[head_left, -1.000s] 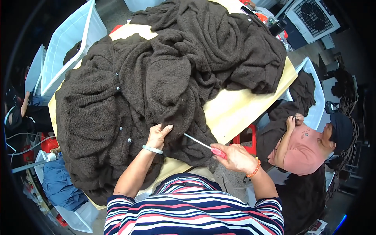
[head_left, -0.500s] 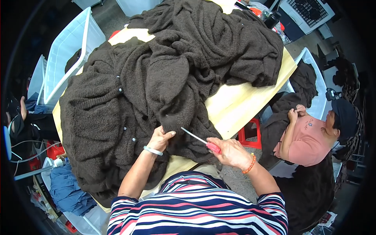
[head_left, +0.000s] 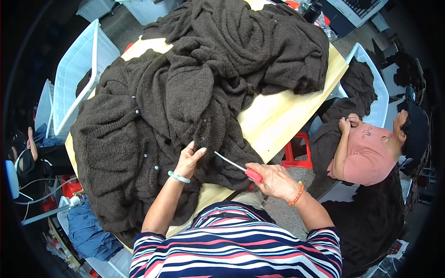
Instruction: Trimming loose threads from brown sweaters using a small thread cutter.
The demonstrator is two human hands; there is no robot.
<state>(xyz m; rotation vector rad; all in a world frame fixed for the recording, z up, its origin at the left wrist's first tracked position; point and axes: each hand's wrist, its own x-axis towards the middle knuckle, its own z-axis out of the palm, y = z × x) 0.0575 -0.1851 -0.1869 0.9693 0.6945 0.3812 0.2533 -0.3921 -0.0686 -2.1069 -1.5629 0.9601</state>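
Dark brown knitted garments (head_left: 111,143) with small shiny buttons lie heaped over the pale wooden table. My left hand (head_left: 189,160) is closed on a fold of the brown knit fabric (head_left: 200,132), thumb on top. My right hand (head_left: 273,180) grips the red handle of a slim tool (head_left: 232,163) with a long thin metal shaft. Its tip points left, close to the fabric by my left hand; whether it touches is unclear. The exact kind of tool cannot be made out.
The wooden table (head_left: 278,123) shows bare at the right. Beyond it, a person in a pink top (head_left: 366,155) handles dark fabric beside a white bin (head_left: 378,99). A red stool (head_left: 297,153) stands between. At left are a clear bin (head_left: 79,74) and blue cloth (head_left: 90,231).
The fabric fold by my left hand has been turned, and my left thumb sits a little higher. My right hand and the tool stay nearly in place. The whole view has shifted slightly.
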